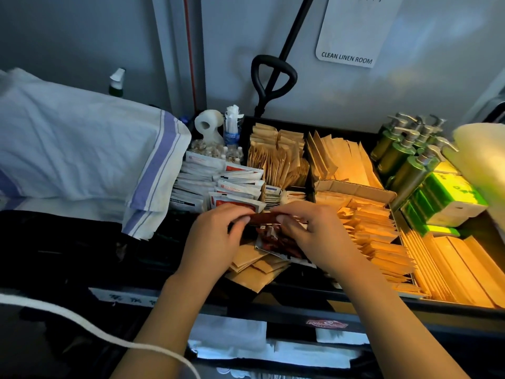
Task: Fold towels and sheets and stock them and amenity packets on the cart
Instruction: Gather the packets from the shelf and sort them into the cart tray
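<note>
Left hand [216, 236]: pinched red packets [269, 218] at their 9 o'clock end.
Right hand [311, 231]: pinched the 3 o'clock end.
Tray [247, 124]: held brown packets [276, 157] at 12 o'clock.

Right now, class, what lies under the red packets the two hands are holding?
Under the red packets, loose brown paper sachets lie in the cart tray. The left hand and right hand cover whatever lies directly beneath them.
</note>
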